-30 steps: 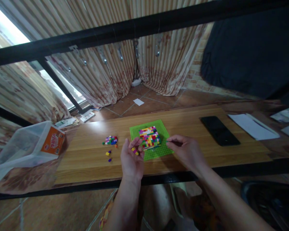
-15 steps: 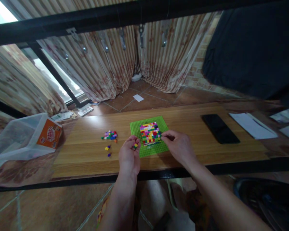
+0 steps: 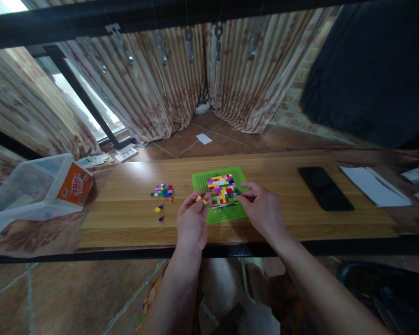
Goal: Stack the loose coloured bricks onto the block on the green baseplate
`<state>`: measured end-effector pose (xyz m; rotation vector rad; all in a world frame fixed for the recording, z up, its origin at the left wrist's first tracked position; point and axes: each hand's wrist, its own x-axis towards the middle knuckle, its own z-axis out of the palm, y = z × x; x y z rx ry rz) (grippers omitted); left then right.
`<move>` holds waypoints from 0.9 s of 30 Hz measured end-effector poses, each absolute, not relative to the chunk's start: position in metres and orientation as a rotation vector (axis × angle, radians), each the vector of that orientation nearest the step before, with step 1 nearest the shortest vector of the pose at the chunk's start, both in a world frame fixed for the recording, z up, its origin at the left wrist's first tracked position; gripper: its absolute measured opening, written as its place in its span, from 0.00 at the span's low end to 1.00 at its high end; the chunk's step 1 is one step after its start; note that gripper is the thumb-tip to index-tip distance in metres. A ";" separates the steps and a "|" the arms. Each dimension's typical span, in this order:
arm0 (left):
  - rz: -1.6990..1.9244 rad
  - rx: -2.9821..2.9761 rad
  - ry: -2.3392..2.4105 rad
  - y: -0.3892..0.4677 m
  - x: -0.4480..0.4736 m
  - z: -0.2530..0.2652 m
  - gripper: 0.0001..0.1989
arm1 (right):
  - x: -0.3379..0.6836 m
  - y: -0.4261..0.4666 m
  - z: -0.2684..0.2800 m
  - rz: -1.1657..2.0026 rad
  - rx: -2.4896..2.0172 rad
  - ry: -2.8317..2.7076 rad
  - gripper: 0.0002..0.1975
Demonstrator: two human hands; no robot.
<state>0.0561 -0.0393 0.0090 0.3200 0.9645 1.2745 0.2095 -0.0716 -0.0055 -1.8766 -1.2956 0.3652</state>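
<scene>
A green studded baseplate [image 3: 223, 216] lies on the wooden table, bearing a block of many-coloured toy bricks [image 3: 222, 190] in its middle. At the plate's left edge, my left hand [image 3: 192, 216] is curled, palm up, around a few small yellow and green toy bricks [image 3: 201, 200]. My right hand [image 3: 263, 207] is at the right side of the brick block, thumb and forefinger pinched together against its edge. Whether a brick sits between those fingertips is hidden. Left of my hands lie a pile of loose bricks [image 3: 163, 190] and a few stray ones [image 3: 158, 210].
A black phone [image 3: 325, 188] lies on the right of the wooden table [image 3: 125, 223], with white paper [image 3: 373, 186] beyond it. A clear plastic bin [image 3: 31, 186] with an orange label stands at the left. A dark bar runs along the front edge.
The whole view has shifted slightly. The bricks in my left hand now show more yellow near the fingertips. My right hand stays at the block's right edge, its fingers slightly moved.
</scene>
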 end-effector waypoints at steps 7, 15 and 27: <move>1.304 0.398 0.886 -0.043 0.057 0.006 0.07 | 0.200 -0.071 -0.012 0.198 -1.897 -1.404 0.16; 1.240 0.321 0.862 -0.042 0.056 0.012 0.10 | 0.202 -0.081 -0.008 0.202 -1.842 -1.289 0.19; 1.199 0.447 0.779 -0.047 0.060 0.011 0.12 | 0.169 -0.087 0.000 0.839 -1.347 -1.117 0.11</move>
